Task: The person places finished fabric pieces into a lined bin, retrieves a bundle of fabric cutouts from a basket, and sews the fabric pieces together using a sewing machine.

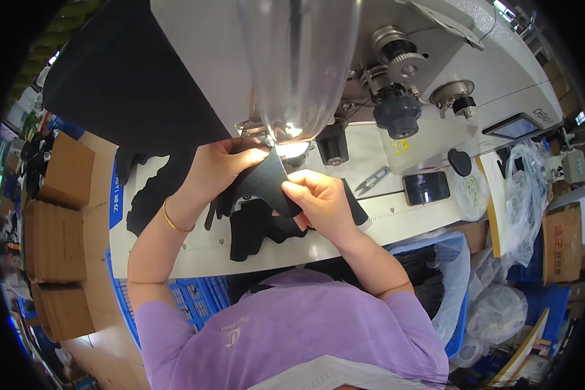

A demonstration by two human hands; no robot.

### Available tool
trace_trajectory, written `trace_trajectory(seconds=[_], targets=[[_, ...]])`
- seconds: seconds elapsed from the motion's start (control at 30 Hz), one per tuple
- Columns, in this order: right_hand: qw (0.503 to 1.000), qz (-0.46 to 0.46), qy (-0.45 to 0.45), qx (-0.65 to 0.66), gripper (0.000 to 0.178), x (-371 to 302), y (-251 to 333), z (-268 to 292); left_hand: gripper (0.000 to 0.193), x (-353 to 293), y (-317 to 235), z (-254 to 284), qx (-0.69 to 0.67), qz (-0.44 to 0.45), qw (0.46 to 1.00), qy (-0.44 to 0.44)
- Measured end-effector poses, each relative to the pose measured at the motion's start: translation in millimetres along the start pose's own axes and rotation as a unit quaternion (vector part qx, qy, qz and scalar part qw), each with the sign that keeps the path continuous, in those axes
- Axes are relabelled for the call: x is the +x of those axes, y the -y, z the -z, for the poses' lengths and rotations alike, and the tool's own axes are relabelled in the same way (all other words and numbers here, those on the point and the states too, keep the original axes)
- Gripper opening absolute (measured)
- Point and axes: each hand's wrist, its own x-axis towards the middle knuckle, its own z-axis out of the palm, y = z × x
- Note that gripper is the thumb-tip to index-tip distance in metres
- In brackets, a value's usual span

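Observation:
A piece of black fabric [261, 182] is stretched between my two hands, just under the lit needle area of a white sewing machine [201, 58]. My left hand [226, 168] pinches its upper left edge close to the presser foot, which is partly hidden. Lower and to the right, my right hand [318, 200] grips the curved edge between thumb and fingers. More black fabric pieces [247, 234] lie on the white table [195, 255] below and to the left of my hands.
Thread snips [373, 181] and a phone [426, 188] lie right of my right hand. A blue basket [198, 300] stands below the table at left, a plastic-lined blue bin [458, 260] at right. Cardboard boxes [58, 240] are stacked on the far left.

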Motion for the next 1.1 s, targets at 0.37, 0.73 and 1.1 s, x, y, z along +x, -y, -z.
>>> trace_trajectory(seconds=[0.37, 0.73, 1.1], targets=[[1.0, -0.018, 0.006, 0.004, 0.019, -2.7, 3.5, 0.7, 0.012, 1.3, -9.2, 1.9, 0.077, -0.018, 0.997, 0.004], [0.999, -0.012, 0.04, -0.014, 0.024, -11.4, -1.3, 1.1, 0.022, -44.0, 32.6, -20.7, 0.43, -0.627, 0.643, -0.096], [0.998, 0.059, -0.01, 0.0, 0.02, 24.5, -11.0, -5.8, 0.031, -14.4, 44.1, -11.7, 0.38, -0.58, 0.712, -0.113]])
